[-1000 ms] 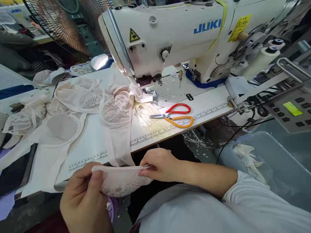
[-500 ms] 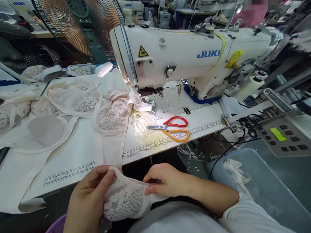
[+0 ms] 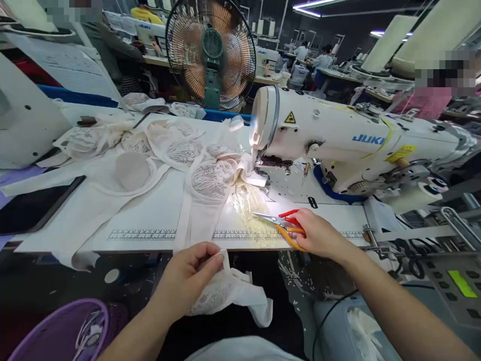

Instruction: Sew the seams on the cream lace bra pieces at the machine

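Note:
My left hand (image 3: pixel 199 273) pinches the edge of a white lace bra (image 3: pixel 216 296), which hangs over my lap below the table edge. A loose band of it dangles to the right. My right hand (image 3: pixel 313 231) is closed around the red and orange handles of a pair of scissors (image 3: pixel 276 219); their blades point left over a clear plastic patch on the table. Another lace bra (image 3: pixel 212 180) runs from beneath the sewing machine's (image 3: pixel 319 130) needle area toward the table's front edge, between my hands and the machine.
More bra pieces (image 3: pixel 131 173) lie on the left of the table (image 3: pixel 158 215). A dark flat tablet-like object (image 3: pixel 41 205) sits at far left. A purple basket (image 3: pixel 60 326) and a clear bin (image 3: pixel 330 321) stand below. Behind is a fan (image 3: pixel 212 45); a control panel (image 3: pixel 451 281) is at right.
My right hand has let go of the bra and taken hold of the scissors on the table. My left hand still holds the bra. The view has tilted up and turned left.

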The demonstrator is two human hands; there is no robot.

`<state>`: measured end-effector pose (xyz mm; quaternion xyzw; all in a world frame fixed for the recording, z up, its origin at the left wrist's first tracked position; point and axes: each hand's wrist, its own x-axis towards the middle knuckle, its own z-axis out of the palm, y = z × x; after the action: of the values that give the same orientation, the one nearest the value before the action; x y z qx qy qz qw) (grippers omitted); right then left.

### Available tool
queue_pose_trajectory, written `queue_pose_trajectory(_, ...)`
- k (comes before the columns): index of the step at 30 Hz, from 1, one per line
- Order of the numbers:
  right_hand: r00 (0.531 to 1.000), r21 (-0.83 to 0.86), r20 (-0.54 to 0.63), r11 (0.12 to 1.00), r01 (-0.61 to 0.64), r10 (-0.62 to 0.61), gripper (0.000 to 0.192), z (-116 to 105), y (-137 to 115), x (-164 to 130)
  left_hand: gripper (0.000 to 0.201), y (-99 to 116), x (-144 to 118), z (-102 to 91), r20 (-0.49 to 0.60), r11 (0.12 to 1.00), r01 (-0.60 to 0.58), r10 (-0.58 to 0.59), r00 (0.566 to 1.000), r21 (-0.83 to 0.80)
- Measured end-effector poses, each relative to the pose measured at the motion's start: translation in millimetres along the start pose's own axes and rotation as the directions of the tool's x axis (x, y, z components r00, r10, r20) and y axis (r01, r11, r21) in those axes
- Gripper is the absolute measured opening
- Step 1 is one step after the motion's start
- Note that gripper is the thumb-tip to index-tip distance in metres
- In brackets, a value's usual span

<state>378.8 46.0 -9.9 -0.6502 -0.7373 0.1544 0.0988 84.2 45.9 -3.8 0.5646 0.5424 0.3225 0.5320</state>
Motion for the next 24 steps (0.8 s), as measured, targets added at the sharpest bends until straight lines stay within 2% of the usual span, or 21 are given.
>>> queue_pose_trajectory(2,0.999,0.151,-0.025,0.988,-0.020,0.024,0.008,4.6,-13.5,-14.7,0.025,-1.4,1.2,-0.2,0.058,1.000,0.005,-0.006,0.998,0.020)
queue_pose_trajectory(3,1.000,0.247,-0.003,0.969,-0.012,0.014,0.013,7.7,-21.2,-22.7,0.026,-1.9,2.0,-0.4,0.099,1.000,0.000,-0.003,0.995,0.029)
queue_pose_trajectory(5,0.990,0.404,0.125,0.914,0.015,-0.071,0.035,15.4,-36.5,-37.2,0.027,-1.5,3.6,-0.4,0.167,0.999,-0.015,0.007,0.986,0.045)
queue_pose_trajectory(8,0.927,0.513,0.286,0.856,0.064,-0.241,0.053,29.8,-52.0,-48.7,0.027,2.2,4.7,0.6,0.208,0.998,-0.023,0.011,0.978,0.054)
queue_pose_trajectory(10,0.900,0.501,0.332,0.861,0.084,-0.281,0.059,38.9,-55.7,-49.4,0.027,5.2,4.8,1.7,0.213,0.997,-0.027,0.013,0.977,0.067)
queue_pose_trajectory(14,0.885,0.439,0.356,0.890,0.123,-0.298,0.068,49.1,-56.5,-44.2,0.028,7.6,5.1,3.9,0.255,0.994,-0.030,0.003,0.967,0.102)
queue_pose_trajectory(24,0.888,0.361,0.375,0.924,0.124,-0.265,0.068,50.9,-59.5,-38.2,0.027,6.7,7.8,3.0,0.295,0.992,0.099,-0.118,0.948,0.077)
